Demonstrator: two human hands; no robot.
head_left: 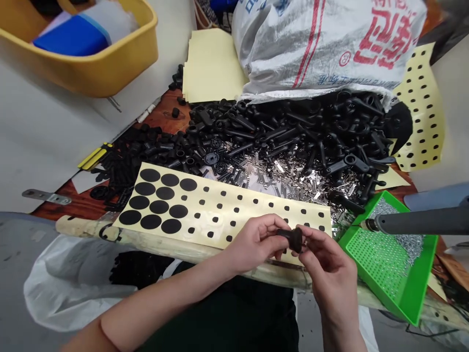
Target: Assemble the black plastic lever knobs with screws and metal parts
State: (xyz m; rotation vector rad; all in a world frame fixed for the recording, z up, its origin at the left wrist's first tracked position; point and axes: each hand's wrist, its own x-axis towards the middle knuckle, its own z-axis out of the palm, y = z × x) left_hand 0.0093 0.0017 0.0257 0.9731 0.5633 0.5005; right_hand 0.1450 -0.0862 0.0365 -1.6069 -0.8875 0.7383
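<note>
The black part hung above, and roughly parallel to, the near edge of the sticker sheet, fingers of the left hand clamped on its shank, those of the right hand on its flare.

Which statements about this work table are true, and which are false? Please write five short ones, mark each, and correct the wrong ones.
1. The left hand and the right hand are on the same small black part. True.
2. The green tray holds many small metal pieces. True.
3. The yellow tub is on the right, beside the green tray. False: it is at the upper left.
4. The large black circles are at the left end of the pale yellow sheet. True.
5. The white sack lies between the person and the sheet. False: it is at the back, beyond the sheet.
</note>
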